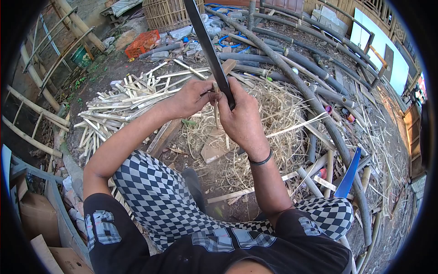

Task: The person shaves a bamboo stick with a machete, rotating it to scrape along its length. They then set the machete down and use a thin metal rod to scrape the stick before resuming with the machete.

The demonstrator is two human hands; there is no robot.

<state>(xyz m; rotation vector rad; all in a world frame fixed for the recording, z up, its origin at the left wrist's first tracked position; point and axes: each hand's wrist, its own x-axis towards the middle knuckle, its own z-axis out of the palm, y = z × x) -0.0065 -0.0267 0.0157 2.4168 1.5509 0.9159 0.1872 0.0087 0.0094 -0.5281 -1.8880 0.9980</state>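
A long dark blade (pixel 205 41) rises from my right hand (pixel 244 118), whose fingers are wrapped round its lower part. My left hand (pixel 194 97) is closed in a pinch on a thin bamboo strip (pixel 216 109), right beside the blade. The strip hangs down between both hands, over a flat piece of wood (pixel 214 145). Curly shavings (pixel 283 114) lie on the ground under and around my hands. Behind my left forearm is a heap of pale split sticks (pixel 116 109).
Dark bamboo poles (pixel 296 68) cross the ground ahead and to the right. A blue saw (pixel 350 176) leans near my right knee. An orange crate (pixel 142 44) and a woven basket (pixel 166 16) stand at the back; cardboard boxes (pixel 39 219) are at the lower left.
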